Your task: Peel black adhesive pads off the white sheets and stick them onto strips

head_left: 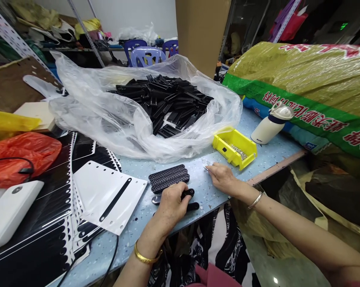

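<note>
My left hand (172, 203) is closed around a small black plastic piece (189, 194) at the near edge of the blue speckled table (203, 187). Beside it lie a black bar (192, 206) and a stack of black ribbed comb parts (169, 177). My right hand (223, 177) rests on the table with its fingers pinched on a tiny bright piece (205, 168) that I cannot make out. A yellow bin (234, 146) of small metal bits sits just beyond that hand.
A clear plastic bag (114, 115) holds a heap of black comb parts (168, 101). White and black backing cards (108, 195) lie left. A white box (9, 211), an orange bag (21, 153), a white bottle (271, 123) and a large printed sack (311, 91) surround the work spot.
</note>
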Motion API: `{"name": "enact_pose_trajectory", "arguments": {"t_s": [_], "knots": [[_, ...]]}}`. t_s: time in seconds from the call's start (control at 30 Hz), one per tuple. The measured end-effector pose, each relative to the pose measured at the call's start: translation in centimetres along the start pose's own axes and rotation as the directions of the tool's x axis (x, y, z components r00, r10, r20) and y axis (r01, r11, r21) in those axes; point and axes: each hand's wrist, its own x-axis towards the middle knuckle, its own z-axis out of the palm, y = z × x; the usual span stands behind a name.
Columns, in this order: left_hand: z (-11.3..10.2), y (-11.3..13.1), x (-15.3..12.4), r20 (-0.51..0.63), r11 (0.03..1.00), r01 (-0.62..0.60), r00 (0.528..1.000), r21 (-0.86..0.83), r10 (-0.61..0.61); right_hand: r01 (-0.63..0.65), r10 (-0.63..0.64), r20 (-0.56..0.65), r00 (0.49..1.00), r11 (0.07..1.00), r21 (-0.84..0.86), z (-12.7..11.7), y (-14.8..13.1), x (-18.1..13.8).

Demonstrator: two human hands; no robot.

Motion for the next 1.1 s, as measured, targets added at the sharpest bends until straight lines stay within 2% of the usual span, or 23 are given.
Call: {"name": "enact_pose_trajectory", "arguments": {"t_s": [0.1, 0.13, 0.2, 0.27, 0.33, 0.43, 0.5, 0.63, 0.73, 0.87, 1.0, 1.1], "knots": [[-0.1, 0.1, 0.0, -0.003, 1.0, 0.008, 1.0, -0.004, -0.008, 0.036, -0.045, -0.089, 0.995, 0.994, -0.099, -0.3, -0.2, -0.3], [-0.1, 0.1, 0.0, -0.003, 1.0, 0.009, 1.0, -0.004, -0.009, 0.041, -0.048, -0.114, 0.992, 0.997, -0.06, -0.5, -0.7, -0.5], [0.0, 0.1, -0.1, -0.005, 1.0, 0.007, 1.0, 0.0, -0.007, 0.048, -0.035, -0.103, 0.994, 0.991, 0.129, -0.7, -2.0, -0.9], [0.0, 0.1, -0.1, -0.011, 1.0, 0.0, 1.0, 0.007, 0.0, -0.003, 0.003, 0.0, 1.0, 0.917, 0.398, -0.5, -3.6, -1.2], [0.1, 0.0, -0.2, -0.018, 1.0, -0.012, 1.0, 0.01, 0.013, -0.113, 0.041, 0.133, 0.99, 0.796, 0.595, -0.1, -5.0, -1.3], [0.2, -0.1, -0.3, -0.023, 1.0, -0.031, 0.999, 0.001, 0.031, -0.231, 0.074, 0.245, 0.967, 0.661, 0.714, 0.6, -6.2, -1.1], [0.3, -0.1, -0.4, -0.027, 0.999, -0.034, 0.999, -0.008, 0.034, -0.246, 0.076, 0.255, 0.964, 0.619, 0.746, 0.7, -6.4, -0.8], [0.3, -0.1, -0.4, -0.029, 1.0, -0.03, 0.999, 0.001, 0.03, -0.266, 0.069, 0.281, 0.957, 0.593, 0.76, 0.3, -6.4, -0.3], [0.3, 0.0, -0.3, -0.019, 1.0, -0.025, 1.0, 0.01, 0.025, -0.339, 0.083, 0.363, 0.928, 0.593, 0.73, 0.2, -6.6, 0.0], [0.5, 0.0, -0.5, -0.036, 1.0, -0.021, 0.999, -0.002, 0.021, -0.339, 0.105, 0.351, 0.93, 0.613, 0.714, 0.6, -6.8, 0.2], [-0.3, -0.2, -1.5, -0.154, 0.995, -0.09, 0.985, -0.033, 0.084, -0.384, 0.134, 0.383, 0.914, 0.591, 0.709, 0.9, -6.9, 0.1], [-2.1, -0.9, -2.9, -0.251, 0.986, -0.161, 0.953, 0.046, 0.167, -0.414, 0.152, 0.404, 0.902, 0.57, 0.71, 0.9, -7.0, 0.1]]}}
